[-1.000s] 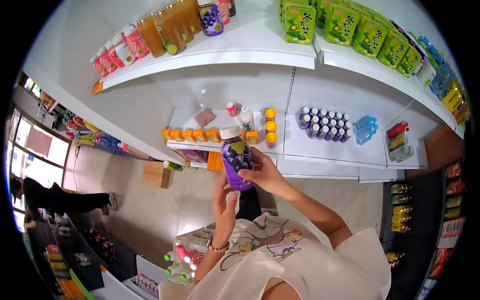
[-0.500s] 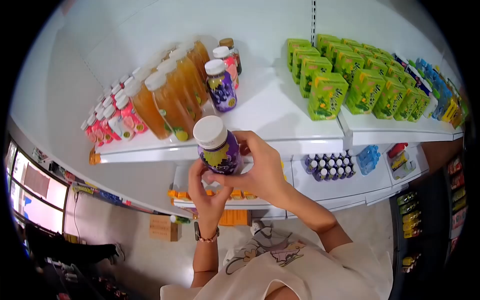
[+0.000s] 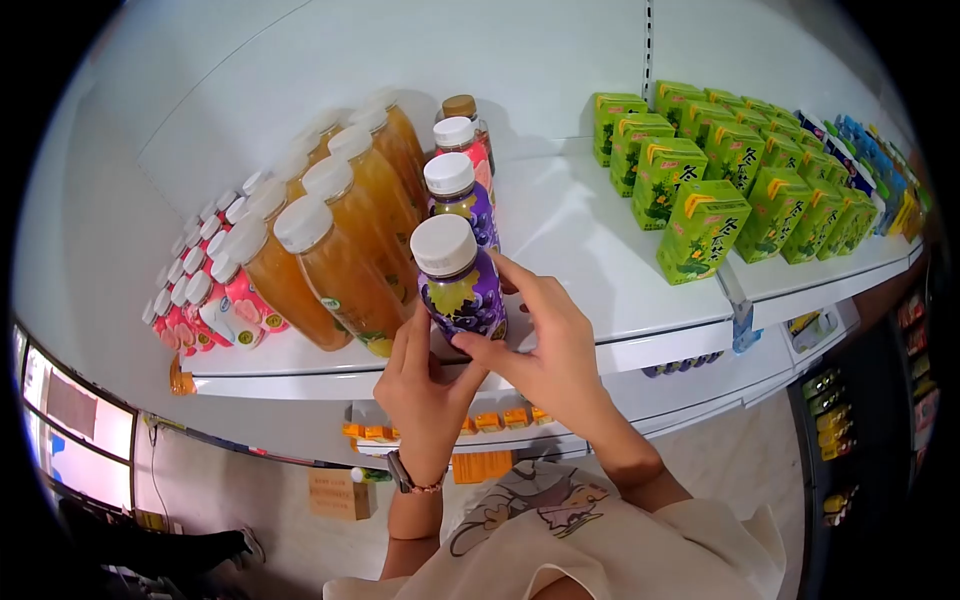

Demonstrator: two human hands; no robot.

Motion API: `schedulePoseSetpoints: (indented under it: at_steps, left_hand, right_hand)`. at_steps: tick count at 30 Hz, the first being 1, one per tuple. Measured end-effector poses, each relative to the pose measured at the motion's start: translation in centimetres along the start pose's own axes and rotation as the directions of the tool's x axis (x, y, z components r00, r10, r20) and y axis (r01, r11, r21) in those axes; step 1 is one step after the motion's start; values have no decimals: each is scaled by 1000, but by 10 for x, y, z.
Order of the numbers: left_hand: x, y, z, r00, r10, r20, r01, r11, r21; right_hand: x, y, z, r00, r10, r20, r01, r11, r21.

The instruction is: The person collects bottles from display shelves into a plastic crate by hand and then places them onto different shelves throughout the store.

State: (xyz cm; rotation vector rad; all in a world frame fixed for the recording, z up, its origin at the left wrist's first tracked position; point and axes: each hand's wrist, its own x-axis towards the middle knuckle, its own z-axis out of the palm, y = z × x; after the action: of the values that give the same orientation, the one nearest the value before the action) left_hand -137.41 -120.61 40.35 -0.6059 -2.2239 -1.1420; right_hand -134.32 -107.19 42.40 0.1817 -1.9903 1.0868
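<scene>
A purple grape-drink bottle [image 3: 463, 295] with a white cap stands upright at the front edge of the white shelf [image 3: 570, 260], between my two hands. My right hand [image 3: 545, 345] grips its right side with fingers and thumb. On the lower left side, the fingers of my left hand [image 3: 425, 385] are pressed against the bottle. Directly behind it is a second grape bottle [image 3: 462, 190], with a pink bottle [image 3: 455, 135] farther back. Tall amber bottles [image 3: 350, 260] stand just left of my hands.
Small pink bottles [image 3: 240, 300] fill the shelf's left end. Green drink boxes [image 3: 703, 232] stand in rows on the right. Below are orange boxes [image 3: 487, 422] on a lower shelf and a cardboard box [image 3: 337, 495] on the floor. A person's legs [image 3: 200, 550] show at lower left.
The view has risen to the upper shelf. Both hands have carried the grape bottle from in front of the body up to the shelf, in front of the other grape bottle.
</scene>
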Motion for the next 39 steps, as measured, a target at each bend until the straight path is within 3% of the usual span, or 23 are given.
schedulePoseSetpoints:
  at_steps: [6, 9, 12, 18, 21, 24, 25, 26, 28, 29, 30, 32, 34, 37, 39]
  left_hand:
    - [7, 3, 1, 999, 42, 3, -42, 997, 69]
    - [8, 3, 1, 999, 50, -6, -50, 996, 68]
    - [7, 3, 1, 999, 42, 6, -42, 996, 73]
    - [8, 3, 4, 997, 69, -32, -67, 996, 54]
    - [8, 3, 3, 998, 58, -28, -58, 998, 16]
    - [3, 4, 0, 993, 68, -102, -76, 994, -74]
    - [-1, -9, 6, 957, 197, -213, -230, 963, -141]
    - [-16, -11, 1, 971, 118, -210, -155, 973, -172]
    - [-44, -28, 6, 904, 245, -350, -325, 926, -192]
    - [-60, -21, 14, 929, 74, -362, -229, 883, -409]
    - [-73, -24, 15, 957, 91, -275, -204, 886, -417]
    - [-103, -12, 16, 986, -126, 104, 162, 845, -510]
    - [-129, -10, 26, 958, -136, 254, 234, 882, -409]
    - [-167, -1, 36, 917, -307, 256, 387, 842, -375]
    - [-180, 12, 41, 919, -311, 241, 385, 839, -385]
  right_hand:
    - [-2, 6, -2, 1000, 29, -11, -28, 993, 114]
    - [-3, 11, 0, 993, -58, -102, 78, 976, 203]
    - [-6, 8, 3, 991, 7, -133, 37, 943, 330]
    - [-9, 13, 3, 991, 25, -135, 20, 947, 320]
    - [-6, 6, -4, 981, -45, -190, 78, 982, 170]
    - [-13, 7, -10, 928, -300, -222, 291, 954, -73]
    - [-25, 11, -11, 894, -387, -226, 377, 922, -87]
    - [-40, 18, -10, 849, -479, -223, 468, 878, -102]
    - [-70, 32, -8, 807, -572, -149, 581, 813, 26]
    - [-89, 39, 0, 838, -538, -85, 544, 838, 56]
    - [-106, 47, 7, 865, -502, -18, 501, 861, 84]
    - [-140, 55, 11, 904, -418, 88, 401, 901, 164]
    - [-161, 62, 7, 920, -323, 223, 272, 934, 232]
    - [-182, 65, -11, 873, -220, 435, 75, 943, 325]
    - [-178, 57, -32, 828, -260, 497, 121, 948, 294]
